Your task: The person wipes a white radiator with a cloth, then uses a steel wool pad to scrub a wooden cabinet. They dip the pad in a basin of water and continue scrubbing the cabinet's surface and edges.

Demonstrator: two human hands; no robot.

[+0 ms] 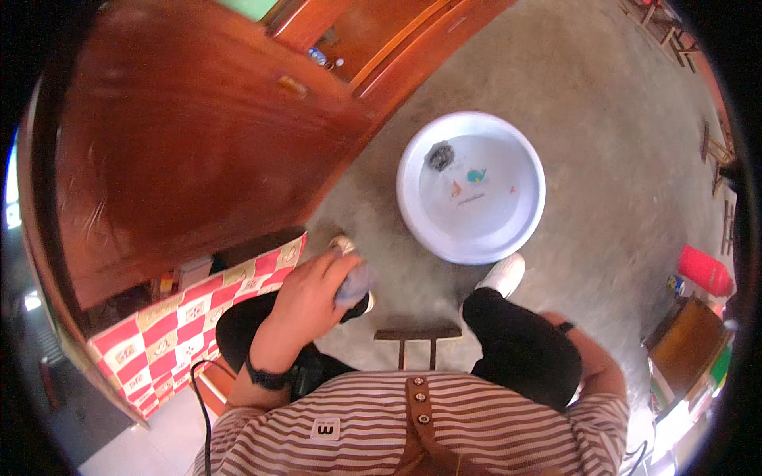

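Observation:
My left hand is closed around a bluish-grey bundle, perhaps cloth, blurred by motion, above my left shoe. My right hand lies by my right knee, partly hidden behind the black trouser leg; what its fingers do is not visible. In front of my right shoe a round white plastic basin stands on the concrete floor, with a whale and other small pictures printed inside. A dark grey scouring pad lies in the basin near its upper left wall.
Large red-brown wooden furniture fills the left side, with a red-and-white checked cloth below it. A pink-red object and a brown box-like piece stand at the right. Wooden stools line the far right edge.

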